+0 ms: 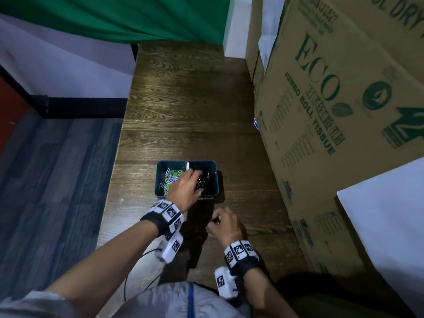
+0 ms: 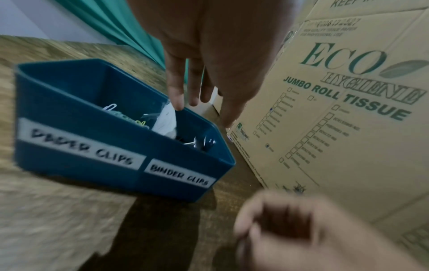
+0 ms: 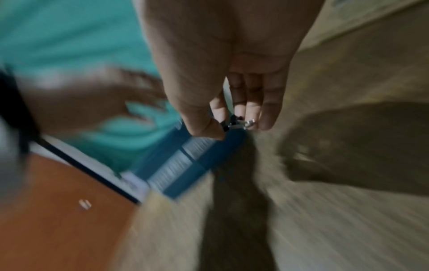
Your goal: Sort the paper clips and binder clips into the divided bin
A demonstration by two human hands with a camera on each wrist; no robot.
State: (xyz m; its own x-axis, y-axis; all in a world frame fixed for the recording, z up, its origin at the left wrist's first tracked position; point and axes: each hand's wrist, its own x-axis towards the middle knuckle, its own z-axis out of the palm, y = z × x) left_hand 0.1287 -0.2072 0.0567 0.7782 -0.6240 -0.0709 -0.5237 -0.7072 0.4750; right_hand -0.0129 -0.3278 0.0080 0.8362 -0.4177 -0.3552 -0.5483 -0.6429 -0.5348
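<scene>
A blue divided bin (image 1: 160,166) (image 2: 69,110) stands on the wooden table, labelled PAPER CLIPS on the left half and BINDER CLIPS on the right. Coloured paper clips (image 1: 168,177) fill the left compartment; black binder clips (image 1: 206,180) (image 2: 202,144) lie in the right one. My left hand (image 1: 185,187) (image 2: 202,88) hovers over the divider with fingers straight and spread, holding nothing. My right hand (image 1: 223,222) (image 3: 232,117) is in front of the bin, above the table, pinching a small black binder clip (image 3: 239,123) between thumb and fingers.
Large ECO tissue cardboard boxes (image 1: 332,99) stand close along the right of the table. The table's left edge (image 1: 114,157) drops to a grey floor. A green cloth (image 1: 114,17) hangs at the far end. Bare table lies beyond the bin.
</scene>
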